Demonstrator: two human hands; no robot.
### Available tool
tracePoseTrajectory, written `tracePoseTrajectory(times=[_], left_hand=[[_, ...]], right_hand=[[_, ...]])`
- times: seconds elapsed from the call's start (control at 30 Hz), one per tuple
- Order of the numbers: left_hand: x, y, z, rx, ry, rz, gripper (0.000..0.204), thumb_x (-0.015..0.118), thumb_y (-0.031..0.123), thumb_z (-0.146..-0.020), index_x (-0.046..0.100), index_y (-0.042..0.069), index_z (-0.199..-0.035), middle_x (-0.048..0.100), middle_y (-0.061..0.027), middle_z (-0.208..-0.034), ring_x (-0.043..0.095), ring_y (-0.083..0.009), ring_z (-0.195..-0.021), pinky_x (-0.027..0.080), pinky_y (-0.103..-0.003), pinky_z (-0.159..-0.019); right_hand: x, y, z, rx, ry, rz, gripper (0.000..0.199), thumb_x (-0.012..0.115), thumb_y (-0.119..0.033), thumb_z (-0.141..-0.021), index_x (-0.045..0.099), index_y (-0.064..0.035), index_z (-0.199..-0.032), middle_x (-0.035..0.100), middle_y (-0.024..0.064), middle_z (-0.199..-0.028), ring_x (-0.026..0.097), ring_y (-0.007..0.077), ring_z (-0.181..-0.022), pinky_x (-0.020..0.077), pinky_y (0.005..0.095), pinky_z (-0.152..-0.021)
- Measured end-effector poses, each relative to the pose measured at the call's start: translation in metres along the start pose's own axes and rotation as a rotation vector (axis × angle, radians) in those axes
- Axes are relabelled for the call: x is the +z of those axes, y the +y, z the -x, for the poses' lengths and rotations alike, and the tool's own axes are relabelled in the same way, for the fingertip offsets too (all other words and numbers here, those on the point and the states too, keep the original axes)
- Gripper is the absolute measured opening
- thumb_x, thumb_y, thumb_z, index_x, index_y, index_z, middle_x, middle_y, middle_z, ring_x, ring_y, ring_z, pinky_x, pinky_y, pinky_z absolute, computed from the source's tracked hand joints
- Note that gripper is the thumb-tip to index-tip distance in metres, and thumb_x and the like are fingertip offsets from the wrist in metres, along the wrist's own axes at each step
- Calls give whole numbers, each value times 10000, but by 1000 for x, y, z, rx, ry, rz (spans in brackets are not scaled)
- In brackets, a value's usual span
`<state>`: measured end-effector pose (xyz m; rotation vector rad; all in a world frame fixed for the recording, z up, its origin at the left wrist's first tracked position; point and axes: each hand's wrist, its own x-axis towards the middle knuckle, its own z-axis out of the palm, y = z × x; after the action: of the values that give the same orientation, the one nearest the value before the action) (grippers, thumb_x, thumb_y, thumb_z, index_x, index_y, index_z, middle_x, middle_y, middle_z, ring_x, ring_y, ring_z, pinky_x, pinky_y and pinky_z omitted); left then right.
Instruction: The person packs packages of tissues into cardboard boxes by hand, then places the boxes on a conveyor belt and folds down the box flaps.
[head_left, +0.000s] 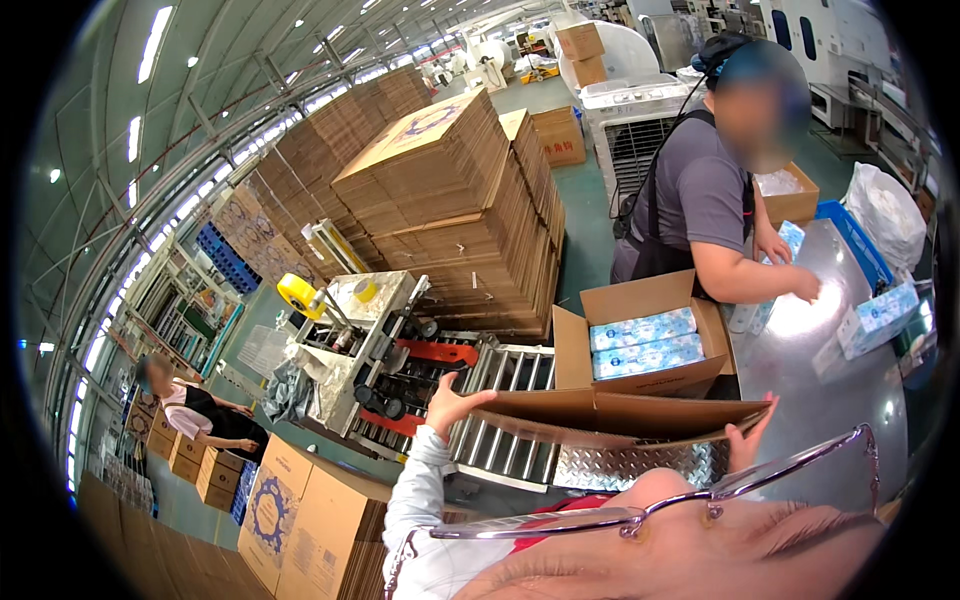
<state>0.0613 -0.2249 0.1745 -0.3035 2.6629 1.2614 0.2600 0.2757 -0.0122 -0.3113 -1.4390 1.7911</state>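
Observation:
A brown cardboard carton (pixel 545 408), narrow and partly flattened, is held between my two hands. My left hand (pixel 455 405) grips its left end, thumb raised along the edge. At the opposite end, the fingers of my right hand (pixel 747 440) press on the carton, with part of that hand hidden. Just beyond it stands an open cardboard box (pixel 572 352) with its flaps up. Inside lie blue-and-white soft packs (pixel 648 342) in rows.
Under the carton are a roller conveyor (pixel 515 440) and a diamond-patterned metal plate (pixel 640 468). A tape machine (pixel 360 330) stands left. A co-worker (pixel 690 190) handles packs over a metal table (pixel 850 420). Stacked flat cartons (pixel 470 250) rise behind; more cartons (pixel 310 515) stand lower left.

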Motion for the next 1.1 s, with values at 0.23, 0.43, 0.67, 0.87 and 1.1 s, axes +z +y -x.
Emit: tracePoseTrajectory(times=[0.23, 0.43, 0.67, 0.87, 1.1], left_hand=[[63, -27, 19, 446, -378, -597, 724, 514, 596, -947, 541, -12, -1339, 691, -227, -1093, 728, -309, -802, 580, -407, -711], [200, 30, 123, 311, -1173, -428, 1198, 471, 704, -925, -232, -102, -1463, 618, -129, -770, 591, -166, -662, 511, -334, -622], [220, -60, 119, 318, -1270, -434, 856, 557, 695, -872, 321, -86, -1133, 638, -141, -721, 633, -247, -676, 515, -390, -615], [194, 34, 114, 710, -752, -521, 572, 656, 606, -834, 716, 38, -812, 695, -204, -799, 679, -373, -753, 518, -469, -665], [275, -51, 68, 1582, 89, -237, 501, 621, 453, -913, 619, 112, -1281, 555, -195, -1371, 512, -344, -1302, 374, -544, -1086]], right_hand=[[-17, -13, -92, 378, -648, -281, 1085, 715, -234, -801, -13, -85, -1590, 122, 58, -1651, 267, 217, -1461, 281, 341, -1169], [-5, 77, -78, 182, -379, 366, 992, 612, -410, -926, -33, -8, -1564, 189, 223, -1606, 186, 324, -1490, 156, 382, -1208], [19, 34, 0, -12, -282, 1153, 1470, 946, -367, -528, -43, 4, -1552, 301, 285, -1522, 319, 436, -1391, 265, 468, -1166], [-6, 60, -44, 216, -192, 537, 731, 849, -164, -679, 504, 14, -1299, 597, 171, -1160, 545, 342, -1190, 434, 426, -1020], [18, -62, -37, -586, -658, 800, 364, 597, -122, -850, 664, -41, -1199, 659, 179, -1224, 575, 394, -1206, 388, 524, -1084]])
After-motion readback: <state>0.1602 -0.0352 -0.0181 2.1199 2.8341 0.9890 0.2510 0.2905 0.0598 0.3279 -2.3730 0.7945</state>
